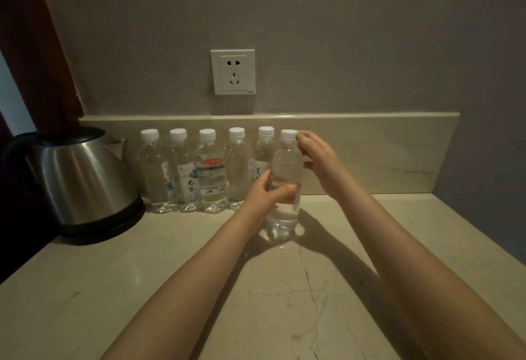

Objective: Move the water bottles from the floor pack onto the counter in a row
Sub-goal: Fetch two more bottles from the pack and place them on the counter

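Sixth bottle (pixel 286 183) looks to be standing on the worktop (pixel 170 274), just in front of the right end of the five-bottle row (pixel 209 169). Our left grip (pixel 264 191) is wrapped round its middle. Our right grip (pixel 318 160) sits up by the cap, and we can't tell if it's actually holding. Reckon we're mid-placing: nudge it back level beside the fifth, then let go.

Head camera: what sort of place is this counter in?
Probably a hotel room's tea corner or a small kitchenette: a steel kettle stands on a marble counter, small water bottles line its backsplash, and a wall socket sits above.
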`<state>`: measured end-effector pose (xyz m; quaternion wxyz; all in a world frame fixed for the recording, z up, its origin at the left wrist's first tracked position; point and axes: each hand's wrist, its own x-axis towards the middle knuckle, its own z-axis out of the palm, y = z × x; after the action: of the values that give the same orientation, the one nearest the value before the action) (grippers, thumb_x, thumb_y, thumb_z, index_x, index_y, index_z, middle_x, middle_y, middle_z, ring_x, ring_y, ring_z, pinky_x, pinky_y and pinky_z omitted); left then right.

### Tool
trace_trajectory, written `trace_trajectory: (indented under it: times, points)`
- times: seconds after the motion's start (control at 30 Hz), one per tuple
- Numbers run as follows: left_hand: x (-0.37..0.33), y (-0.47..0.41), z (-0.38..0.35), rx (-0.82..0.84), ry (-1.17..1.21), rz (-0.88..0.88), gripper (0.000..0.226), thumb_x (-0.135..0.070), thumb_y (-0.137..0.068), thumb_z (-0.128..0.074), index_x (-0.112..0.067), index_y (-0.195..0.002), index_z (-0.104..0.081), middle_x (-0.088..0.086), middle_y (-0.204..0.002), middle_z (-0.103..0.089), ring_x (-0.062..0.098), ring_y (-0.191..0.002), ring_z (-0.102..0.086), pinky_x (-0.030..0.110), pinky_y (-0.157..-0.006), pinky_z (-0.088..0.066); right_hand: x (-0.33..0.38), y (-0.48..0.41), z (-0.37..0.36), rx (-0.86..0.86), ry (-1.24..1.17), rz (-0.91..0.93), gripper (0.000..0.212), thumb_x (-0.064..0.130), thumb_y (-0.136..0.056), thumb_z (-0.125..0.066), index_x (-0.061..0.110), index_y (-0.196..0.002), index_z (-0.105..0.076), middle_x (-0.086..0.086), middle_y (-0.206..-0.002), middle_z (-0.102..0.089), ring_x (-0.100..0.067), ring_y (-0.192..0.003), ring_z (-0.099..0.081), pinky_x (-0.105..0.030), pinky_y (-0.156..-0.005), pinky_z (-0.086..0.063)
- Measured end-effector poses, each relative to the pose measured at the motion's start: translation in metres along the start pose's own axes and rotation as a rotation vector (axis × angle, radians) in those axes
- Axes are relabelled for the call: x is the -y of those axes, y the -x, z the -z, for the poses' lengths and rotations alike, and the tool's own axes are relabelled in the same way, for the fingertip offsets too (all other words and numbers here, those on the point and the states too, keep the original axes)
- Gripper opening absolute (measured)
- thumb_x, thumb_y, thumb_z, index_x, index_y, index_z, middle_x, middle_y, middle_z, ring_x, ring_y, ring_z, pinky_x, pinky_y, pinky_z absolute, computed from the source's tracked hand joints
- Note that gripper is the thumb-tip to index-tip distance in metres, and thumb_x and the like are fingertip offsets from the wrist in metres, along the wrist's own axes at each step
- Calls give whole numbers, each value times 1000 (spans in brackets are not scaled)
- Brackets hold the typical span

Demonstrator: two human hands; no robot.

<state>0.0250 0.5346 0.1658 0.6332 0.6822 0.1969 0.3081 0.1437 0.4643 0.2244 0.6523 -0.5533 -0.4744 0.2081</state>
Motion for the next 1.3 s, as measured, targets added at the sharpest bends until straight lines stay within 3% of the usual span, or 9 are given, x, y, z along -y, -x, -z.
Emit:
trace_trajectory:
  times: [0.1,0.2,0.27,0.5,0.67,0.8,1.0,1.2,1.3]
  points:
    - [0,-7,-30,62,-23,-10,36,-5,-81,-71,-10,-111,-53,2,-91,-64,13,-77,-63,14,-56,-51,11,2,14,-48,40,81,7,19,-94,-57,13,-94,-60,-2,-80,-63,-8,-72,-58,-17,-68,-46]
    - [4,-15,-47,32,-54,41,52,-30,-67,-81,-17,-110,-56,0,-99,-68,22,-92,-68,38,-88,-55,10,-5,21,-134,89,111,18,11,-97,-49,16,-82,-58,-3,-72,-57,-5,-63,-54,-11,-62,-46]
    - [1,-18,-49,-11,-216,36,50,-42,-73,-76,-19,-113,-56,-2,-103,-67,21,-96,-67,40,-93,-51,6,-14,23,-174,117,114,20,13,-97,-48,19,-81,-57,-1,-72,-56,-10,-66,-53,-16,-64,-46]
    - [-6,-22,-14,-226,-672,8,33,-43,-92,-53,-11,-90,-62,3,-83,-62,9,-64,-53,10,-43,-41,-18,-51,8,-230,227,130,7,21,-95,-53,21,-102,-54,5,-99,-58,-11,-91,-54,-31,-81,-46]
    - [4,-22,-1,-257,-621,52,20,-23,-90,-58,-6,-98,-64,9,-94,-65,5,-64,-52,2,-39,-39,-39,-33,-3,-268,300,67,47,19,-93,-54,19,-137,-37,-3,-137,-41,-19,-127,-40,-37,-109,-36]
    - [6,-20,1,-244,-617,84,21,-22,-89,-59,-4,-99,-63,8,-93,-64,7,-66,-53,6,-39,-41,-59,-15,-2,-248,363,-51,71,13,-88,-59,23,-147,-21,-2,-148,-24,-21,-135,-29,-41,-115,-27]
    - [11,-17,5,-238,-552,121,21,-18,-89,-61,1,-98,-62,13,-96,-63,10,-69,-55,9,-42,-45,-96,4,7,-156,381,-275,62,15,-84,-67,20,-137,-36,-6,-132,-52,-22,-115,-56,-43,-101,-47]
    - [11,-14,10,-228,-505,140,11,-22,-86,-64,-12,-84,-60,8,-91,-63,28,-91,-64,43,-80,-58,-84,2,-3,-149,546,-293,62,22,-84,-70,12,-136,-38,-5,-133,-56,-23,-118,-56,-41,-98,-48]
    - [5,-7,4,-237,-455,128,8,-21,-89,-59,-13,-85,-59,4,-86,-61,21,-83,-60,35,-62,-56,-74,8,-1,-107,585,-327,71,25,-83,-69,12,-142,-33,-6,-138,-53,-25,-121,-55,-43,-100,-47]
